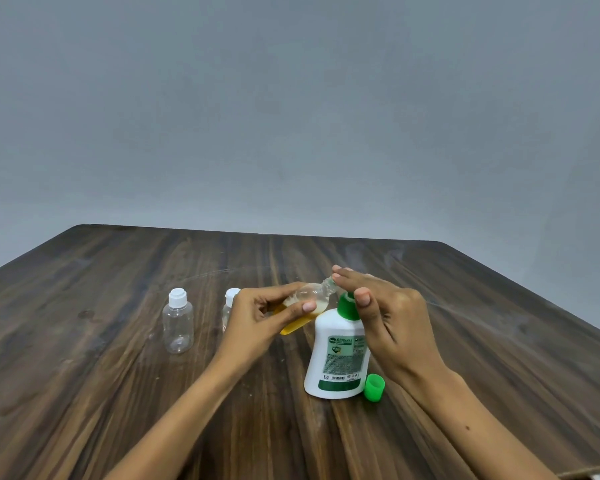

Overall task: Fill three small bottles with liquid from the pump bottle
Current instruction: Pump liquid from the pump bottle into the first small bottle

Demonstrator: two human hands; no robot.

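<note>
Left hand (257, 315) grips a part-filled small bottle (303, 306) tilted at the pump bottle (340, 355); right hand (388, 313) flat, pressing the pump; two capped bottles (177, 320) at nine o'clock look empty.

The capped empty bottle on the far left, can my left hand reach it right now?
Probably not yet: the left hand grips the tilted small bottle at the pump bottle. The path to the empty capped bottle looks open once that is set down.
</note>
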